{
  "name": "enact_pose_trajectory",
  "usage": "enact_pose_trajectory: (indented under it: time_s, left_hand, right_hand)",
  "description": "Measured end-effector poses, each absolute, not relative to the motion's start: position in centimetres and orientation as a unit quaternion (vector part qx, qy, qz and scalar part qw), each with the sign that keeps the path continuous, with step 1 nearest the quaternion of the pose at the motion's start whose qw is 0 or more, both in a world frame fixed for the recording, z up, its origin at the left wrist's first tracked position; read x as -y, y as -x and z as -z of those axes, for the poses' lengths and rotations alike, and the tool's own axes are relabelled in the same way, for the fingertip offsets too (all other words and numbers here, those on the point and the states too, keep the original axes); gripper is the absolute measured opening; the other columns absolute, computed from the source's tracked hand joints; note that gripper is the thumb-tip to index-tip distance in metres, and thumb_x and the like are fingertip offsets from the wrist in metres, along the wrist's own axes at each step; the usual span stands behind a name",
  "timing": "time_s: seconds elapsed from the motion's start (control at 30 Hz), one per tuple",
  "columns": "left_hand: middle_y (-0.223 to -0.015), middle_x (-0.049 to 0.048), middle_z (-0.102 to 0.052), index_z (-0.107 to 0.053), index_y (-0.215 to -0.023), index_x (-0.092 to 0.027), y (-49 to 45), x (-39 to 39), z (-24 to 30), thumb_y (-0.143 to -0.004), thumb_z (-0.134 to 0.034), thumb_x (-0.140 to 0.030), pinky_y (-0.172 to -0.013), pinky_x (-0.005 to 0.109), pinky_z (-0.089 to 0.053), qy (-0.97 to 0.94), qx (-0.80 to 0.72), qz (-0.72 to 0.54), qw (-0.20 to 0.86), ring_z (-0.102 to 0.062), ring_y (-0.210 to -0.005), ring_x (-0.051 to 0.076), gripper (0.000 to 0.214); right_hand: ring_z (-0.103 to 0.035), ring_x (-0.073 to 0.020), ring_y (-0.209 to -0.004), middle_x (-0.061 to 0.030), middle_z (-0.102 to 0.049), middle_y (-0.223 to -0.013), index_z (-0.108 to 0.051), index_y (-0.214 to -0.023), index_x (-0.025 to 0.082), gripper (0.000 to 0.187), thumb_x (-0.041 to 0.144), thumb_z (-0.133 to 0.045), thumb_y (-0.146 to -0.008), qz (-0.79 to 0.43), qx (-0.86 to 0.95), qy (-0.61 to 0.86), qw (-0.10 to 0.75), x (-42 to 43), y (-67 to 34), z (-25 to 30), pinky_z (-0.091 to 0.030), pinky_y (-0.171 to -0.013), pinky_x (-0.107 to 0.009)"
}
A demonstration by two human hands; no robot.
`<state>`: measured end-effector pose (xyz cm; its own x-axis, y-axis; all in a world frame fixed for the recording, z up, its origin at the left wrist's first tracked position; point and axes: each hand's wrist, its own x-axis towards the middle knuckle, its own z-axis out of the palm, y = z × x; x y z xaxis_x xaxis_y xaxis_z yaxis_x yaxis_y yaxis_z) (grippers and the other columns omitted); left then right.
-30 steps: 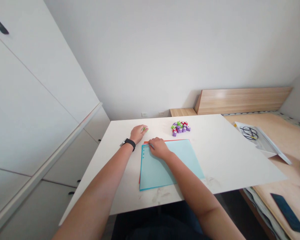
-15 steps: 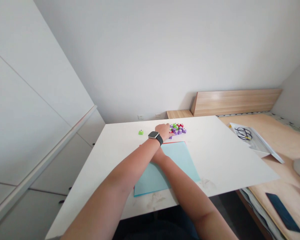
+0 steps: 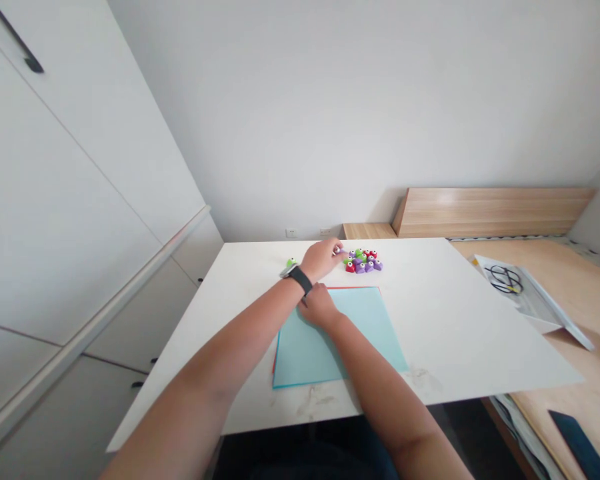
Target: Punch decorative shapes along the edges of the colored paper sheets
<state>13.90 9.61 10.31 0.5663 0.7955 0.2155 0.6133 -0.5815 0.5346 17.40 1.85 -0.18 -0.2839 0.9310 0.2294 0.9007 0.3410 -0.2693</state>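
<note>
My left hand (image 3: 321, 259), with a dark-banded watch (image 3: 299, 276) on its wrist, is at the left side of a cluster of small eyeball-topped toys (image 3: 363, 261) in purple, green and red. Thumb and forefinger pinch a small purple eyeball toy (image 3: 339, 251), partly covered by the fingers. My right hand (image 3: 321, 307) lies beneath the left wrist, on the upper left part of a light blue sheet (image 3: 365, 333); its fingers are mostly hidden. One green eyeball toy (image 3: 291, 262) stands apart, left of my left hand, partly behind the watch.
The white table (image 3: 460, 320) carries all of this. A red edge shows beneath the blue sheet. To the right, a wooden bed (image 3: 500, 248) holds an open white box (image 3: 525, 293) with a black cable and a dark phone (image 3: 577, 443). White cabinets (image 3: 105, 267) stand left.
My left hand has drawn back slightly left from the cluster, with a purple eyeball toy between its fingertips. More of my right hand shows. The view has shifted a little.
</note>
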Motion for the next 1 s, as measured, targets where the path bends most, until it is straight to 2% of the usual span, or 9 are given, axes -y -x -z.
enact_pose_trajectory:
  time_s: [0.13, 0.2, 0.43, 0.6, 0.67, 0.73, 0.83, 0.93, 1.0]
  left_hand:
    - [-0.115, 0.0093, -0.069, -0.062, -0.117, -0.020, -3.4, -9.4, -10.4, -0.091, -0.061, -0.057, -0.078, 0.032, -0.058, -0.709, -0.381, -0.355, 0.476, -0.069, -0.100, 0.023, 0.045]
    - [-0.120, 0.0096, -0.065, -0.061, -0.119, -0.020, 1.8, -8.4, -8.8, -0.089, -0.064, -0.056, -0.080, 0.032, -0.058, -0.632, -0.404, -0.387, 0.536, -0.069, -0.104, 0.023, 0.046]
    - [-0.108, 0.0093, -0.067, -0.060, -0.122, -0.019, 7.6, -2.5, -1.2, -0.083, -0.073, -0.046, -0.074, 0.035, -0.061, -0.643, -0.441, -0.331, 0.532, -0.067, -0.098, 0.024, 0.049]
    - [-0.118, 0.0089, -0.068, -0.068, -0.117, -0.023, 6.5, -0.7, -0.4, -0.084, -0.072, -0.040, -0.074, 0.030, -0.058, -0.729, -0.425, -0.318, 0.432, -0.065, -0.108, 0.025, 0.038]
    - [-0.117, 0.0083, -0.069, -0.068, -0.118, -0.023, 6.4, -0.8, -0.4, -0.085, -0.072, -0.040, -0.072, 0.029, -0.057, -0.735, -0.420, -0.306, 0.436, -0.066, -0.107, 0.025, 0.038]
    - [-0.111, 0.0075, -0.071, -0.067, -0.118, -0.022, 6.4, -1.1, -0.3, -0.085, -0.072, -0.040, -0.076, 0.030, -0.056, -0.731, -0.413, -0.305, 0.448, -0.068, -0.102, 0.024, 0.038]
    - [-0.102, 0.0065, -0.073, -0.065, -0.119, -0.020, 6.5, -1.7, 0.3, -0.085, -0.072, -0.040, -0.079, 0.031, -0.054, -0.720, -0.410, -0.315, 0.464, -0.069, -0.088, 0.021, 0.040]
    - [-0.096, 0.0059, -0.073, -0.062, -0.122, -0.018, 6.6, -1.9, 0.8, -0.085, -0.072, -0.042, -0.071, 0.029, -0.053, -0.706, -0.415, -0.310, 0.484, -0.068, -0.077, 0.019, 0.044]
    - [-0.099, 0.0065, -0.073, -0.062, -0.122, -0.018, 6.7, -1.9, 0.8, -0.085, -0.073, -0.042, -0.074, 0.030, -0.053, -0.704, -0.411, -0.310, 0.489, -0.068, -0.080, 0.019, 0.045]
  right_hand:
    - [-0.059, -0.0239, -0.096, -0.0092, -0.069, -0.097, -0.063, -0.107, 0.018, 0.019, 0.027, -0.050, -0.097, -0.057, 0.794, 0.578, 0.180, -1.4, -17.7, -1.1, -0.040, -0.083, -0.033]
    - [-0.060, -0.0230, -0.096, -0.0089, -0.069, -0.097, -0.062, -0.110, 0.019, 0.020, 0.028, -0.048, -0.099, -0.075, 0.788, 0.583, 0.182, -1.4, -17.8, -1.5, -0.039, -0.083, -0.031]
    - [-0.061, -0.0213, -0.095, -0.0067, -0.070, -0.096, -0.062, -0.111, 0.020, 0.020, 0.029, -0.050, -0.099, -0.115, 0.779, 0.574, 0.223, -1.5, -17.8, -1.5, -0.036, -0.083, -0.030]
    - [-0.064, -0.0207, -0.097, -0.0065, -0.072, -0.101, -0.064, -0.108, 0.021, 0.020, 0.032, -0.049, -0.100, -0.136, 0.770, 0.571, 0.250, -1.4, -18.0, -0.9, -0.038, -0.085, -0.029]
    - [-0.065, -0.0209, -0.099, -0.0063, -0.073, -0.104, -0.063, -0.116, 0.022, 0.025, 0.033, -0.048, -0.100, -0.148, 0.764, 0.570, 0.262, -1.6, -18.0, -0.8, -0.039, -0.087, -0.029]
    - [-0.066, -0.0212, -0.100, -0.0058, -0.073, -0.107, -0.054, -0.135, 0.024, 0.038, 0.035, -0.049, -0.099, -0.166, 0.758, 0.571, 0.267, -2.1, -17.9, -1.0, -0.041, -0.088, -0.029]
    - [-0.067, -0.0228, -0.101, -0.0046, -0.073, -0.109, -0.037, -0.153, 0.026, 0.058, 0.033, -0.050, -0.097, -0.184, 0.758, 0.585, 0.222, -3.4, -17.8, -1.7, -0.043, -0.089, -0.031]
    - [-0.067, -0.0255, -0.103, -0.0040, -0.074, -0.112, -0.036, -0.154, 0.030, 0.062, 0.028, -0.051, -0.094, -0.189, 0.764, 0.596, 0.157, -4.6, -17.7, -2.5, -0.042, -0.091, -0.034]
    - [-0.067, -0.0260, -0.103, -0.0038, -0.073, -0.112, -0.035, -0.154, 0.031, 0.065, 0.026, -0.052, -0.092, -0.193, 0.767, 0.595, 0.142, -5.0, -17.7, -2.8, -0.042, -0.090, -0.036]
